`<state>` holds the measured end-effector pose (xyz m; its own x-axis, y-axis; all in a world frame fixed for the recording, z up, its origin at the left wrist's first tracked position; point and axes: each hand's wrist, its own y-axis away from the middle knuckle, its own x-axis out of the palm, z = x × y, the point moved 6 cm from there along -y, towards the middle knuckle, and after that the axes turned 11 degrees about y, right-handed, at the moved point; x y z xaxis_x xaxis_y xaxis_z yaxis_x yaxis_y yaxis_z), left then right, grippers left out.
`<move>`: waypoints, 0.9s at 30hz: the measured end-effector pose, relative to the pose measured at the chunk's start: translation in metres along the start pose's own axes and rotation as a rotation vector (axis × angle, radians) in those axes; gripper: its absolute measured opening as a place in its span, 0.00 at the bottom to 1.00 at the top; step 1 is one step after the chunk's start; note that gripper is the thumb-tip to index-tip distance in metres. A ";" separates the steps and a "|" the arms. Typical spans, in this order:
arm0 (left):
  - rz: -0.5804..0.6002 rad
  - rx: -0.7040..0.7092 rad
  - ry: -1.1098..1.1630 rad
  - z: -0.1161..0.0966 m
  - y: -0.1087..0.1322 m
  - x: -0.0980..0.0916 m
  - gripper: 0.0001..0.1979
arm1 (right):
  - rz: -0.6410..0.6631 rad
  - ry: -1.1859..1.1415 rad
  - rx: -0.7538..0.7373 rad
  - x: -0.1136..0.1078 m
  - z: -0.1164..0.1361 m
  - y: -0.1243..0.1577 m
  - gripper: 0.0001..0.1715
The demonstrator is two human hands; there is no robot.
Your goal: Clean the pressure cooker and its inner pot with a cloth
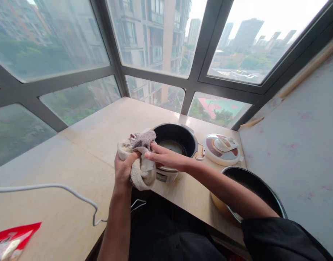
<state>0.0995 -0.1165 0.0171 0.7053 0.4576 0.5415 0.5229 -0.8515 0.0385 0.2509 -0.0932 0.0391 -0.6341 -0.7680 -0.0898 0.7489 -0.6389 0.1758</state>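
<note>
A crumpled off-white cloth [143,170] with a greyish-brown patch is bunched up in front of me, just left of the rice cooker's body. My left hand [124,168] grips it from the left, thumb pressed over the front. From the right, my right hand [166,156] reaches across the cooker's near rim, with its fingertips on the cloth and some fingers partly hidden. Behind the hands stands the open rice cooker [192,139], with a dark interior and a white side handle. Its lower front panel shows below my right wrist.
A round white-and-brown lid [223,148] lies right of the cooker. Nearer me, a dark-lined pot [261,188] sits partly under my right forearm. A white cord [60,186] crosses the pale countertop [74,159]. A red packet [15,241] lies lower left. Windows surround the counter.
</note>
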 end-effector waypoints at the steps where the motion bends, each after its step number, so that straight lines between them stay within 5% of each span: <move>1: -0.047 0.040 0.020 0.000 -0.003 -0.004 0.26 | -0.028 0.071 0.001 -0.005 -0.004 0.002 0.49; 4: -0.200 0.176 0.079 -0.001 -0.015 -0.017 0.22 | -0.226 0.289 -0.051 -0.039 -0.009 0.012 0.51; 9: -0.317 0.338 0.127 0.012 -0.052 -0.024 0.23 | -0.763 0.834 -0.153 -0.136 -0.009 0.041 0.39; 13: -0.159 0.303 0.067 0.037 -0.091 -0.005 0.25 | -0.889 1.115 0.177 -0.191 -0.041 0.047 0.40; 19: 0.075 0.173 0.070 0.061 -0.121 0.012 0.17 | -0.670 1.104 0.390 -0.180 -0.081 0.041 0.39; 27: -0.235 0.160 0.173 0.108 -0.091 -0.043 0.20 | -0.723 1.122 0.370 -0.174 -0.078 0.046 0.40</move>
<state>0.0734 -0.0308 -0.1006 0.4723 0.5746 0.6684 0.7395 -0.6710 0.0543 0.4106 0.0076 -0.0141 -0.2312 -0.0120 -0.9728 0.1172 -0.9930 -0.0156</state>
